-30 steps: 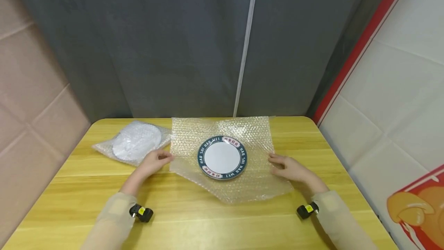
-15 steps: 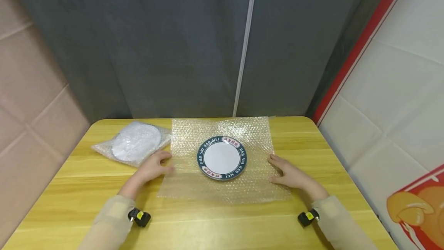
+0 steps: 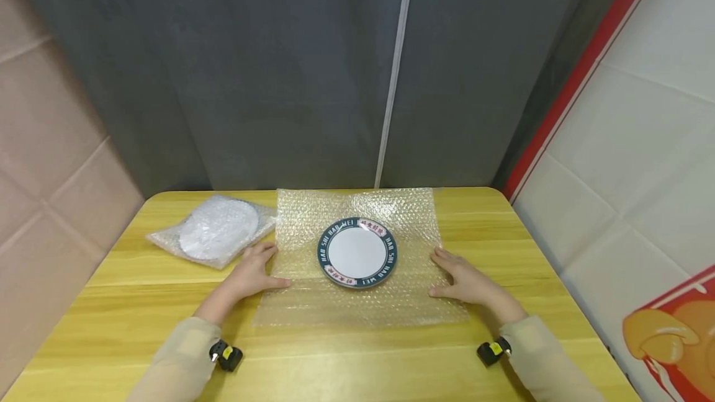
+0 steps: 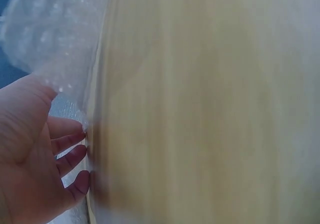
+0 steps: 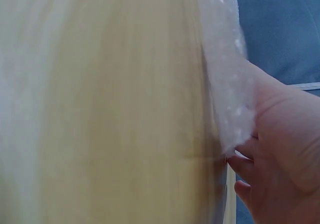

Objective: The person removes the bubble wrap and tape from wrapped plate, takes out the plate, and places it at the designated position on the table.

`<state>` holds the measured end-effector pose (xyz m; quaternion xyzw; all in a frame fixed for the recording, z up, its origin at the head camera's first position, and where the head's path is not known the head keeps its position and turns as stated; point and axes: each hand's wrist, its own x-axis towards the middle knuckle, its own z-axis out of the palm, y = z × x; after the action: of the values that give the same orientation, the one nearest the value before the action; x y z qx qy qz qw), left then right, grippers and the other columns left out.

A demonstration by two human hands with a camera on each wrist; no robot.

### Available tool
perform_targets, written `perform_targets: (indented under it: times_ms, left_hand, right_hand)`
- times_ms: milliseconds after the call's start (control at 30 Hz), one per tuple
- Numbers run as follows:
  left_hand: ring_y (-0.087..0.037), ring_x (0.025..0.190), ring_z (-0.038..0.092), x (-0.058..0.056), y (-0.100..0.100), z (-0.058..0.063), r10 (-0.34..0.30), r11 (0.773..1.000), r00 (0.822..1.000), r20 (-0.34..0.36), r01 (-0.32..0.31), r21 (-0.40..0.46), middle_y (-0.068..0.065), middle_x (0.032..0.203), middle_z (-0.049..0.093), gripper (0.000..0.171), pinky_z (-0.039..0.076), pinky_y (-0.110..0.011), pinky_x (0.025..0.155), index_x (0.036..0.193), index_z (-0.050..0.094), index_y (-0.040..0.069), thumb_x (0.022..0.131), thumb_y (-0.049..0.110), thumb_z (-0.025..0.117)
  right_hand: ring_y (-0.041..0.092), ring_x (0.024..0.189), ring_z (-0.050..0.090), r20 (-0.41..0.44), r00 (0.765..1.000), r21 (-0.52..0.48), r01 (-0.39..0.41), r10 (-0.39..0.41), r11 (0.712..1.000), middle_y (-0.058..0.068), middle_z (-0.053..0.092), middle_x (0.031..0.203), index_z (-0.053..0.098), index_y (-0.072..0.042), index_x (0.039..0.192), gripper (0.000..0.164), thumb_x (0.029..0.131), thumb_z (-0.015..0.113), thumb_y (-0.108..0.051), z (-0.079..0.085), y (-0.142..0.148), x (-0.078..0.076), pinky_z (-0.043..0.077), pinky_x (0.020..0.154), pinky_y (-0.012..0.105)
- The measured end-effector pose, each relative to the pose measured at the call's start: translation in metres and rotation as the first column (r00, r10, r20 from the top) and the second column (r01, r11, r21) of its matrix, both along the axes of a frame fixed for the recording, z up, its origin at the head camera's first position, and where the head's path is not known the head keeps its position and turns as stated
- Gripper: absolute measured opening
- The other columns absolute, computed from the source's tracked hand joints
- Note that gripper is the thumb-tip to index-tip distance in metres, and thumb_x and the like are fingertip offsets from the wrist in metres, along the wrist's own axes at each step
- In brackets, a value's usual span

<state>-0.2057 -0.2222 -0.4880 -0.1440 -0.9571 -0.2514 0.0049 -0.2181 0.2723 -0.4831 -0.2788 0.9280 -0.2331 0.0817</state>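
Note:
A round plate [image 3: 356,254] with a white middle and a dark blue lettered rim lies face up on a sheet of bubble wrap [image 3: 391,303]. My left hand [image 3: 248,273] rests at the sheet's left edge, thumb stretched over the wrap toward the plate. At the right edge my right hand [image 3: 465,279] touches the wrap with thumb and fingers spread apart. Both wrist views show the edge of the bubble wrap [image 4: 60,39] beside the hand, with the fingertips down at the table. Neither hand touches the plate.
A bubble-wrapped white round thing [image 3: 220,228] lies at the back left, close to the sheet and to my left fingers. The wooden table [image 3: 357,365] ends at a dark grey curtain [image 3: 290,79]. A white panel [image 3: 631,160] stands on the right.
The sheet's front left corner, folded or raised earlier, now lies spread flat. My left fingers have opened from the wrap's edge and the thumb has moved right. My right hand has spread slightly.

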Motion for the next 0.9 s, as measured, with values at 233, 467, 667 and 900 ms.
perform_targets:
  times_ms: [233,467,667,900]
  left_hand:
    - [-0.049,0.128,0.029,0.000,0.002,0.000,0.006,0.998,1.000,-0.020,-0.007,-0.057,-0.029,0.143,0.035,0.107,0.028,-0.063,0.102,0.137,0.040,-0.013,0.066,0.056,0.080]
    - [-0.051,0.129,0.027,0.001,0.004,0.005,0.017,0.996,1.000,-0.005,-0.017,-0.085,-0.031,0.144,0.031,0.108,0.026,-0.064,0.102,0.138,0.037,-0.015,0.067,0.055,0.079]
    - [-0.054,0.132,0.022,0.004,0.009,0.010,-0.011,0.994,1.000,-0.011,0.010,-0.110,-0.030,0.150,0.023,0.104,0.020,-0.068,0.102,0.143,0.034,-0.007,0.070,0.053,0.078]
    - [-0.047,0.128,0.032,0.009,0.010,0.014,-0.079,0.991,0.996,0.042,0.084,-0.108,-0.018,0.151,0.032,0.084,0.026,-0.070,0.096,0.143,0.043,0.003,0.079,0.046,0.074]
  right_hand:
    - [0.044,0.137,0.022,-0.012,1.000,0.019,0.001,-0.001,1.000,0.027,0.023,0.151,0.033,0.009,0.144,0.094,0.081,0.071,-0.050,0.002,-0.002,-0.001,0.016,0.109,0.059]
    - [0.043,0.138,0.020,0.013,1.000,0.025,0.009,-0.009,1.000,0.027,0.022,0.152,0.032,0.009,0.144,0.094,0.081,0.072,-0.048,0.006,-0.005,-0.001,0.015,0.110,0.059]
    - [0.046,0.138,0.017,0.033,0.999,0.015,0.015,-0.015,1.000,0.029,0.020,0.151,0.030,0.011,0.143,0.094,0.082,0.072,-0.046,0.009,-0.007,0.000,0.013,0.109,0.060]
    - [0.047,0.138,0.016,0.044,0.999,0.042,0.028,-0.030,0.999,0.033,0.021,0.149,0.032,0.014,0.141,0.091,0.083,0.072,-0.042,0.011,-0.013,0.001,0.013,0.109,0.060]
